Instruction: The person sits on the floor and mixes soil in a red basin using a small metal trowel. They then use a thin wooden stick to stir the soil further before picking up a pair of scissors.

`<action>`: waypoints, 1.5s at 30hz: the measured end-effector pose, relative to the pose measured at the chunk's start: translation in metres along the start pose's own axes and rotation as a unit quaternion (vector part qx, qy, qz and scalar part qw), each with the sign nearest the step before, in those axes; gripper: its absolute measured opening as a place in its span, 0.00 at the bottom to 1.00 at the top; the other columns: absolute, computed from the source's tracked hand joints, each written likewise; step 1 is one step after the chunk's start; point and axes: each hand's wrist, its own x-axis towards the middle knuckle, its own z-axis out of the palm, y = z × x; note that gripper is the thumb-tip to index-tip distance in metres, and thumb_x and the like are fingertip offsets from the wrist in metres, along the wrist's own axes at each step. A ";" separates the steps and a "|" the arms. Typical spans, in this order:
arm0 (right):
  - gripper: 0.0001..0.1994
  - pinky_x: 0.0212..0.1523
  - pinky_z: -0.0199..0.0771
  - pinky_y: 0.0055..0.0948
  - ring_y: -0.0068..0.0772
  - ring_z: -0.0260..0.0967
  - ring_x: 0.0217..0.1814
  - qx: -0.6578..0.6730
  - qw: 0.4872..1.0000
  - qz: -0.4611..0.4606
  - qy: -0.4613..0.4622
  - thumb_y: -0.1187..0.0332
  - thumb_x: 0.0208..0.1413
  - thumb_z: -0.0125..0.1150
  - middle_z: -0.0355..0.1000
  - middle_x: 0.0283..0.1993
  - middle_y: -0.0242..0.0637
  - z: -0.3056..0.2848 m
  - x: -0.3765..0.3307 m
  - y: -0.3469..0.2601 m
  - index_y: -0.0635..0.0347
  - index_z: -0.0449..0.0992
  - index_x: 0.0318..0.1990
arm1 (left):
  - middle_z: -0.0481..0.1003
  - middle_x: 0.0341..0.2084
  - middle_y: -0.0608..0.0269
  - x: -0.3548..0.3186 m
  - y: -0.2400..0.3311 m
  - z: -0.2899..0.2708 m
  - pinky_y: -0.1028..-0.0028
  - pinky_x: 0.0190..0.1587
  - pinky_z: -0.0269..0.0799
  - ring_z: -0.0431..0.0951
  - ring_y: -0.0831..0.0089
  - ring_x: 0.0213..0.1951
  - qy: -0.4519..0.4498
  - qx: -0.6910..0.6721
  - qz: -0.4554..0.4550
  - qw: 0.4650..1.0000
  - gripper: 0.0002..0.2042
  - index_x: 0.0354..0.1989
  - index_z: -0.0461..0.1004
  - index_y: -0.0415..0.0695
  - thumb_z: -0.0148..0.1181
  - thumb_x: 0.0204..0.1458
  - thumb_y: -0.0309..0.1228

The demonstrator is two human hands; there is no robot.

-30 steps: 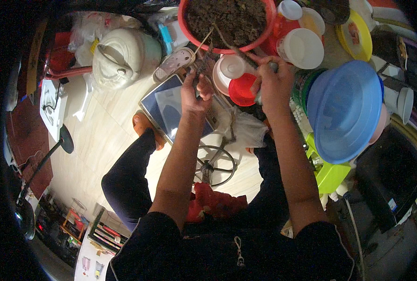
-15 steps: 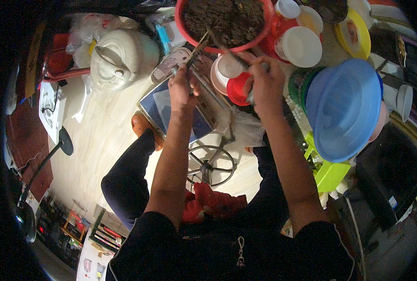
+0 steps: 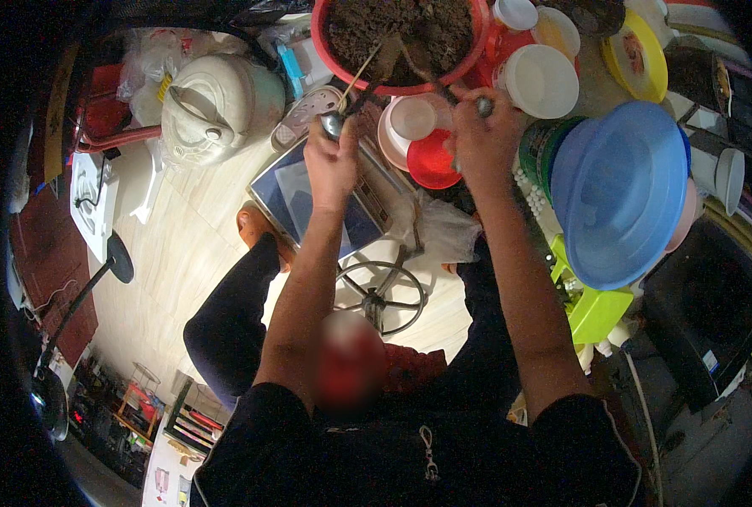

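Note:
A red basin (image 3: pixel 318 42) of dark, crumbly soil (image 3: pixel 355 25) stands at the far middle. My left hand (image 3: pixel 332 165) is closed round the grey, rounded handle of a small hand tool (image 3: pixel 332 127). A thin pale stick (image 3: pixel 361 74) slants from that hand toward the soil. My right hand (image 3: pixel 487 139) grips the grey-ended handle of a second hand tool (image 3: pixel 439 84), whose dark shaft reaches over the basin's near rim. Both tools point inward and their far ends converge at the soil's near side. Soil and blur hide the exact shape of their ends.
White tubs (image 3: pixel 542 81) and a red cup (image 3: pixel 433 160) crowd the basin's right, with a large blue basin (image 3: pixel 621 198) beyond. A pale lidded pot (image 3: pixel 209 110) stands left. Below my hands are a flat scale (image 3: pixel 291 194) and a round wheeled base (image 3: pixel 382 296).
My right hand has moved slightly up and away, its tool now steeper. The left tool's handle end has tilted up into view. Both tool ends are farther over the soil.

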 end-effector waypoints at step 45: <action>0.05 0.09 0.57 0.22 0.22 0.56 0.09 0.173 0.976 0.128 -0.045 0.73 0.44 0.48 0.67 0.22 0.37 -0.013 -0.005 -0.028 0.63 0.64 0.30 | 0.61 0.06 0.72 -0.016 -0.031 -0.008 0.83 0.06 0.46 0.54 0.83 0.05 -0.100 -0.656 -0.454 0.595 0.16 0.25 0.66 0.43 0.42 0.54 0.43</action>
